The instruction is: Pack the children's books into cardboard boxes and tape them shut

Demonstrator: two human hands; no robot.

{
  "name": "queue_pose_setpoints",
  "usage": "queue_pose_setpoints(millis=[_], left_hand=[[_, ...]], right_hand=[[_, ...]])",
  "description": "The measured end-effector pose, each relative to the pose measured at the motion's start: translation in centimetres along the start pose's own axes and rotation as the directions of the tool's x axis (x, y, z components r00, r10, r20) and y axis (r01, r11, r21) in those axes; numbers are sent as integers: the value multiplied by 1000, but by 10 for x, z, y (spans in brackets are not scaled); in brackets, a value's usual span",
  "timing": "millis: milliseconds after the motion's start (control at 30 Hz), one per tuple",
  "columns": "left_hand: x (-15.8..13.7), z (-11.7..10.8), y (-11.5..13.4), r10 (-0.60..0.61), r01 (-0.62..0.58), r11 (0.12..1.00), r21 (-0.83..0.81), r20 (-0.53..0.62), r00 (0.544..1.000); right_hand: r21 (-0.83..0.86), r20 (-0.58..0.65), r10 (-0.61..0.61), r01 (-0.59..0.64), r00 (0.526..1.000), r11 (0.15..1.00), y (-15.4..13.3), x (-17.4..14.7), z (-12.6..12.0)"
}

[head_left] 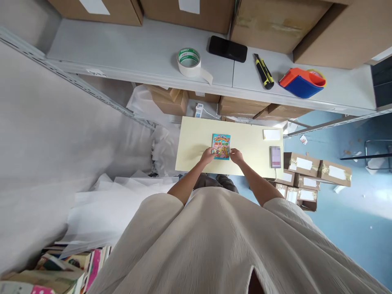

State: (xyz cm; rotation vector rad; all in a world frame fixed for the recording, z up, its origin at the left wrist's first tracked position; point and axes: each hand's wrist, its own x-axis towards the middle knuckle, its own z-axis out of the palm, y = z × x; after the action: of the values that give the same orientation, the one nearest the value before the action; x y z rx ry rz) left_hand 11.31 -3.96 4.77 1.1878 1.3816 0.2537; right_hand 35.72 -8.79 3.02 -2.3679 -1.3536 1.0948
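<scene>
A colourful children's book [221, 143] with a blue border and cartoon figures on its cover lies on the pale yellow table [196, 134]. At its lower left edge my left hand [208, 156] is closed, the thumb over the cover's margin. My right hand [236, 156] has its fingers curled in at the lower right edge of the same book. The undersides of the fingers are hidden in both hands.
A phone-like device [275, 157] with a cable and a white card [271, 134] lie at the table's right. On the shelf above are a tape roll [189, 62], black phone [228, 48], utility knife [263, 72] and tape dispenser [302, 83]. Cartons [304, 167] stand right.
</scene>
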Motion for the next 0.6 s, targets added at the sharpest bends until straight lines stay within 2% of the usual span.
queue_pose_setpoints(millis=[100,267,400,600], left_hand=[[-1,-1,0,58,-59,995,85,9,998],[1,4,7,122,-126,976,176,32,992],[0,8,9,111,-122,967,224,64,992],[-5,10,9,113,-141,948,285,111,987]], right_hand=[[118,14,139,-140,990,983,2,0,2],[316,19,157,-155,987,936,5,3,5],[418,8,168,-156,986,895,6,9,10],[470,51,199,-199,979,860,-3,11,13]])
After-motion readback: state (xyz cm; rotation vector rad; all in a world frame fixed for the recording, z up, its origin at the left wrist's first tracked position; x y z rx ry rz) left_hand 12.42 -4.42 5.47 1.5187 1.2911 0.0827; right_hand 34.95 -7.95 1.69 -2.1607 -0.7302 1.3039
